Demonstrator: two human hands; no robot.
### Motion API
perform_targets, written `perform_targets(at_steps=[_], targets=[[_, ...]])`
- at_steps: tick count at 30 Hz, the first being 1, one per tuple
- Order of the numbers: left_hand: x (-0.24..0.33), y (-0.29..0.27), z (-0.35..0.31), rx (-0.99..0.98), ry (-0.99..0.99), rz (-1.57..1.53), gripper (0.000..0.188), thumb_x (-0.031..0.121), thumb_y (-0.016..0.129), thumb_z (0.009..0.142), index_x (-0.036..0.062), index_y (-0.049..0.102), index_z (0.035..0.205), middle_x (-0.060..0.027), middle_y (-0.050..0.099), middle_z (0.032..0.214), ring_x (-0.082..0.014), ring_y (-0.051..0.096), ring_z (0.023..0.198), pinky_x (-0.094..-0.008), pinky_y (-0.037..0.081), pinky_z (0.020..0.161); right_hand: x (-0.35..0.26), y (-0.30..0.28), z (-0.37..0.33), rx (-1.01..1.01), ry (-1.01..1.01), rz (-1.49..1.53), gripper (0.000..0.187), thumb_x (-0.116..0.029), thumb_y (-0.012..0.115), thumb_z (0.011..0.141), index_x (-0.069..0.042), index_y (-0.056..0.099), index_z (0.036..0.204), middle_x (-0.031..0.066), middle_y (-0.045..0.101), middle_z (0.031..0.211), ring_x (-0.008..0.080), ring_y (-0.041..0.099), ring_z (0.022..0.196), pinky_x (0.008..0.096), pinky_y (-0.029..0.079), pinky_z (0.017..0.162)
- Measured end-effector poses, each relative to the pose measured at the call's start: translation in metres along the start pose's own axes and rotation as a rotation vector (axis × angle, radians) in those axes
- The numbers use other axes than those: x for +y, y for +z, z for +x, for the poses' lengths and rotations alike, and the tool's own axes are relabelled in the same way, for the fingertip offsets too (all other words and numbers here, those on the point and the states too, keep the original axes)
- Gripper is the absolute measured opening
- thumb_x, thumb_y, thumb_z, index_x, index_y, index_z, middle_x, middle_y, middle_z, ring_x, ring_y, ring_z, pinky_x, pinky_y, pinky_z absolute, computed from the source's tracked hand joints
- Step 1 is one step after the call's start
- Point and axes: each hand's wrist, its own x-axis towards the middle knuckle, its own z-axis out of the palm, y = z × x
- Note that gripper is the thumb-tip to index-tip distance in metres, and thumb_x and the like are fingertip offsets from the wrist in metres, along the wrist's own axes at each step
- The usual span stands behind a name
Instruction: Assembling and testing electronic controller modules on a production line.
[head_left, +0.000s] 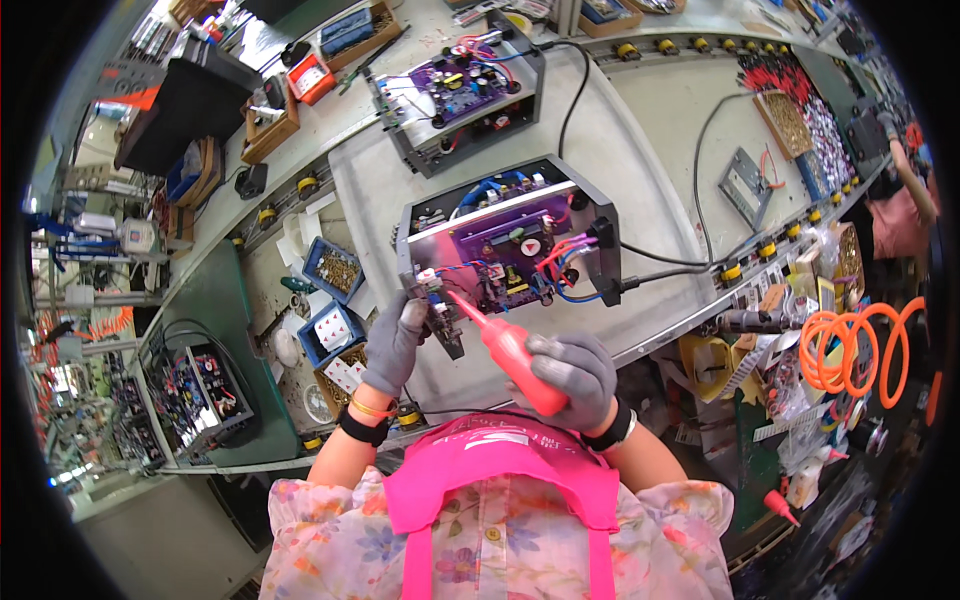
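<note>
Right fingers (548,348) around bottle (512,358) (left fingers' (413,314) grip unclear); blue bin (325,287) of golden pieces (335,268)

To your right is a coiled orange hose (830,320); ahead left, a red bin (319,95) sits near a wooden tray (270,143).

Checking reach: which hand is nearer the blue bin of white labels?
Left. Left hand: just right of the blue bin, at the electronics unit; right hand: farther right, holding the pink bottle.

Pale conveyor bench (675,90), yellow rollers (731,273) along its edges, green surface (225,300) leftward
</note>
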Motion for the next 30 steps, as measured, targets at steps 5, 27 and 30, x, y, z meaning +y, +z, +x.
perform_targets(at_steps=[5, 27, 30], targets=[[0.004, -0.003, 0.001, -0.033, -0.067, -0.004, 0.072, 0.069, 0.042, 0.089, 0.0092, 0.055, 0.128, -0.0007, 0.057, 0.076, -0.0078, 0.053, 0.064, -0.0225, 0.042, 0.058, 0.015, 0.019, 0.008, 0.048, 0.000, 0.046, 0.057, -0.017, 0.087, 0.064, -0.013, 0.055, 0.111, 0.0088, 0.065, 0.108, 0.0256, 0.064, 0.082, 0.0347, 0.054, 0.068], [0.015, -0.007, 0.008, -0.111, -0.007, -0.054, 0.073, 0.068, 0.039, 0.091, 0.0077, 0.052, 0.129, -0.0003, 0.061, 0.082, -0.0055, 0.051, 0.065, -0.0203, 0.040, 0.056, 0.011, -0.003, 0.027, 0.036, 0.003, 0.089, 0.052, -0.014, 0.086, 0.064, -0.011, 0.055, 0.105, 0.0091, 0.067, 0.098, 0.0241, 0.065, 0.075, 0.0332, 0.052, 0.063], [0.020, -0.006, 0.007, -0.112, -0.035, -0.094, 0.074, 0.069, 0.040, 0.090, 0.0065, 0.051, 0.129, -0.0013, 0.064, 0.089, -0.0052, 0.052, 0.067, -0.0199, 0.040, 0.056, 0.007, -0.002, 0.028, 0.005, 0.005, 0.087, 0.053, -0.014, 0.086, 0.063, -0.011, 0.054, 0.106, 0.0084, 0.067, 0.098, 0.0240, 0.065, 0.075, 0.0336, 0.052, 0.064]])
